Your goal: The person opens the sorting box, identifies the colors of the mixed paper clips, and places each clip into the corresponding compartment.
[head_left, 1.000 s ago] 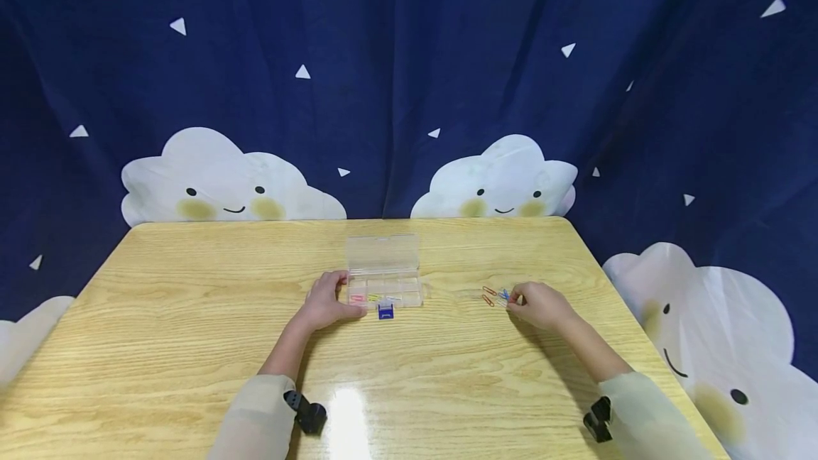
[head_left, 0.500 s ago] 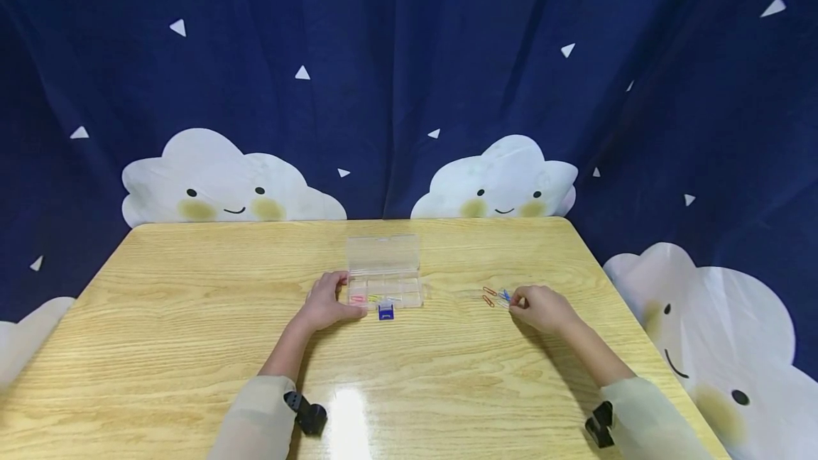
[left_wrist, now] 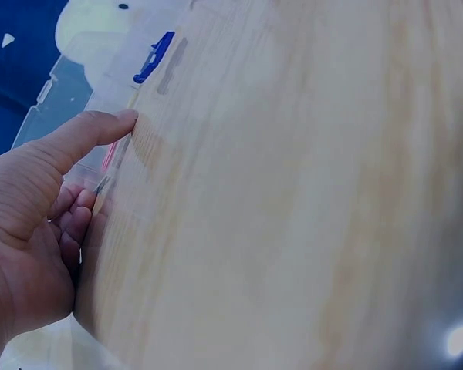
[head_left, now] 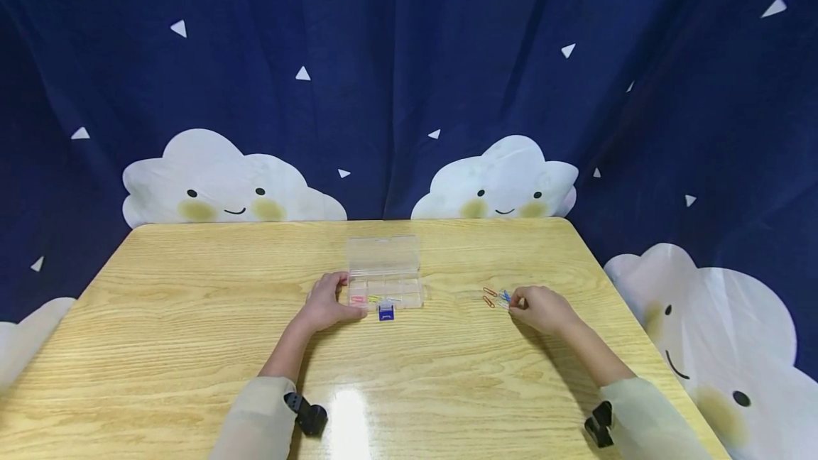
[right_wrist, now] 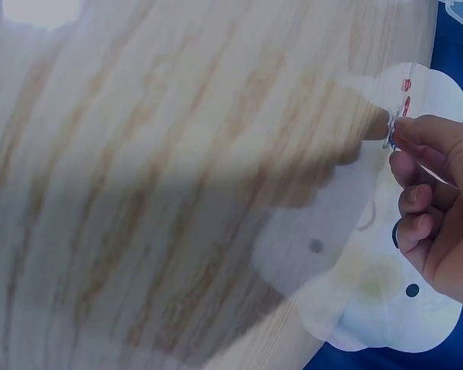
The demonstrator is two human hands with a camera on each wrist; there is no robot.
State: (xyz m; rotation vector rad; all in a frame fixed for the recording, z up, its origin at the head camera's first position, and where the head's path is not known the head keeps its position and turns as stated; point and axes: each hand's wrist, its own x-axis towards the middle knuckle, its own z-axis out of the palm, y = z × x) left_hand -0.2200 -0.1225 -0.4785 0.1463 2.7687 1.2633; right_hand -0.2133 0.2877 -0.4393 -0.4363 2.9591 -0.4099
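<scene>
Left grip (head_left: 327, 302) grasps the clear box (head_left: 409, 287); paper clips (head_left: 506, 295) touch right grip (head_left: 540, 307), whose hold I cannot tell.

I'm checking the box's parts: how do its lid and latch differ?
Colour: the lid is see-through, the latch blue. Size: the lid is far larger than the latch. Place: the lid is swung open at the far side, the latch sits at the near edge. Both belong to the same box.

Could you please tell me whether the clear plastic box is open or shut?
The box is open: its clear lid is swung back, exposing the compartments.
</scene>
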